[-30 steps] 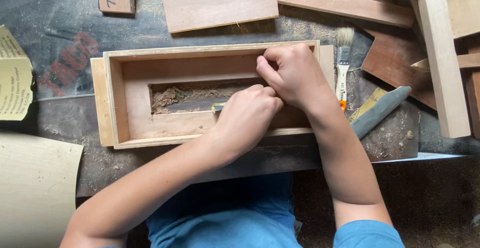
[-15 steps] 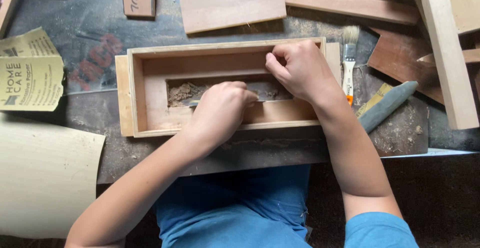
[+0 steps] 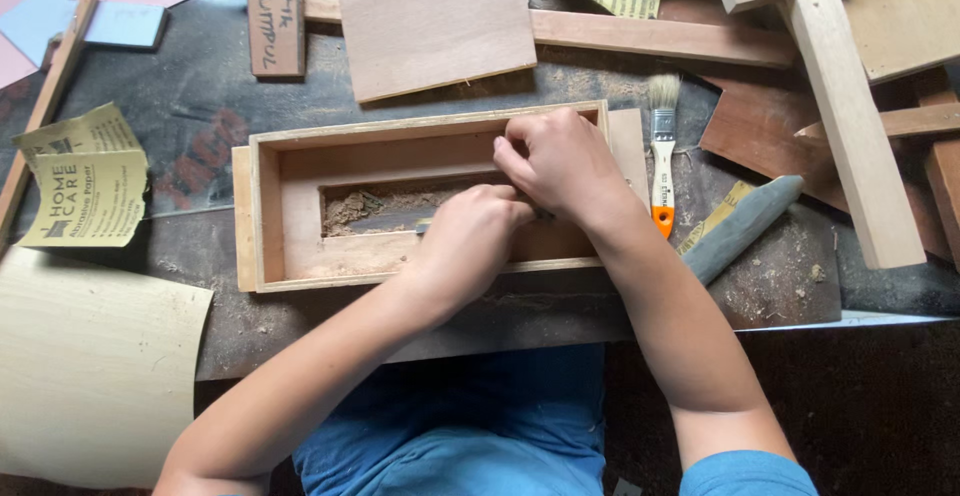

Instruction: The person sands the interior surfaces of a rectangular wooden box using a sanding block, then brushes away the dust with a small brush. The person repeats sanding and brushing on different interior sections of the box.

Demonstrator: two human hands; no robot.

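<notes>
wooden box lies under both hands' grips, left hand, right hand.

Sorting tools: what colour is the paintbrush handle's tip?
Orange, on the paintbrush lying right of the wooden box; head view.

Our left hand hides most of the thin tool in the wooden box, so we cannot tell its kind.

A dark, dusty table fills the view, strewn with sawdust. Wooden boards and battens lie piled along its far and right sides. Pale sheets overhang the left edge. Soft, even light falls from above.
</notes>
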